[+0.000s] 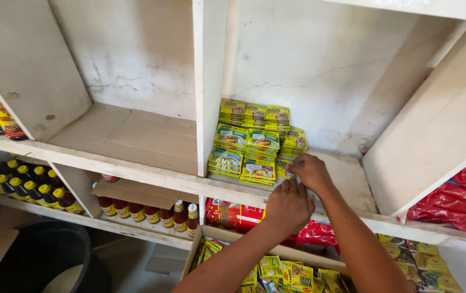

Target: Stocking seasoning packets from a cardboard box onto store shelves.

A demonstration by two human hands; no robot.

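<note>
While the left hand rests flat on the shelf edge, gripping nothing, the right hand pinches a yellow-green sachet beside the sachet stacks. Stocking seems midway; next, it needs squaring against the neighbouring pile.

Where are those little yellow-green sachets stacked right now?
In the head view, the yellow-green sachets sit stacked on the white shelf right of the upright divider, with the right hand touching their right edge.
</note>
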